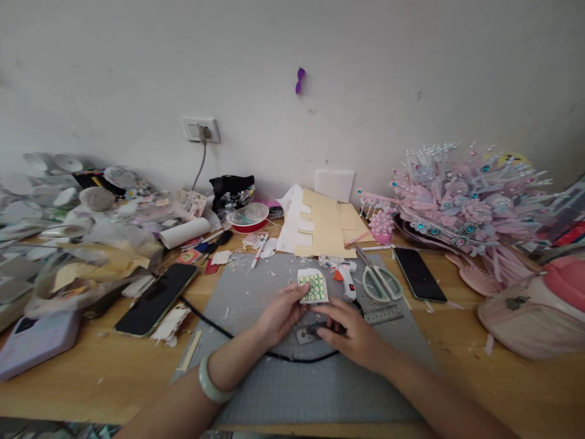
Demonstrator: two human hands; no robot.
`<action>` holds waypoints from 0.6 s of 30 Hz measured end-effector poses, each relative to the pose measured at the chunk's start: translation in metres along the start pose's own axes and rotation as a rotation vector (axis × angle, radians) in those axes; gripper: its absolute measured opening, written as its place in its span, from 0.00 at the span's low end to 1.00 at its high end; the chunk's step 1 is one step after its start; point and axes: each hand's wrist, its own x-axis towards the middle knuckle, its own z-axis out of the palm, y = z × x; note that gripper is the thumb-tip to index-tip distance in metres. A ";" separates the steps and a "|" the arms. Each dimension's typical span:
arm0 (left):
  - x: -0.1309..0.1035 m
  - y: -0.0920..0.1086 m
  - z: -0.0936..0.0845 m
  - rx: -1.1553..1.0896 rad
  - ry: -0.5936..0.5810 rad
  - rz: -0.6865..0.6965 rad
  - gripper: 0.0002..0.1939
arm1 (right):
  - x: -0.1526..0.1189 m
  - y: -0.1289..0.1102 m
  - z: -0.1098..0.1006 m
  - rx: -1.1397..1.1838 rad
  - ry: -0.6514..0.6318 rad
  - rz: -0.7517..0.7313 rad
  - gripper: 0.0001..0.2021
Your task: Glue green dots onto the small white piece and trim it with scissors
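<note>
My left hand [284,316] pinches a small white piece with a grid of green-ringed pale yellow circles [313,289], thumb on its face. My right hand [350,332] is close by at the lower right, thumb and forefinger apart; the forefingertip is at the piece's lower edge, and I cannot tell whether it touches. A steel ruler [382,315] lies under the right hand, with something dark beneath the fingers. A white glue gun [348,283] lies just beyond, beside scissors with pale green handles [382,282]. A black cable [297,360] curves below the hands.
A grey cutting mat [274,396] covers the middle of the wooden table. Phones [155,299] [418,274] lie on both sides. Cream card sheets [324,222] and a bead dish [248,214] are at the back. Pink beaded ornaments [461,207] pile up right, plastic-wrapped supplies [100,256] left.
</note>
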 end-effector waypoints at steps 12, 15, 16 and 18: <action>0.005 0.003 -0.003 0.089 0.102 0.136 0.11 | 0.000 0.006 -0.002 -0.098 -0.049 -0.023 0.17; 0.004 0.000 -0.002 0.188 0.091 0.144 0.15 | 0.001 0.004 -0.004 -0.137 0.115 0.009 0.10; 0.004 -0.002 -0.002 0.229 0.077 0.145 0.16 | 0.001 0.004 -0.004 -0.134 0.190 0.015 0.08; 0.004 -0.007 -0.001 0.320 0.058 0.155 0.17 | 0.003 0.003 -0.004 -0.125 0.313 0.010 0.06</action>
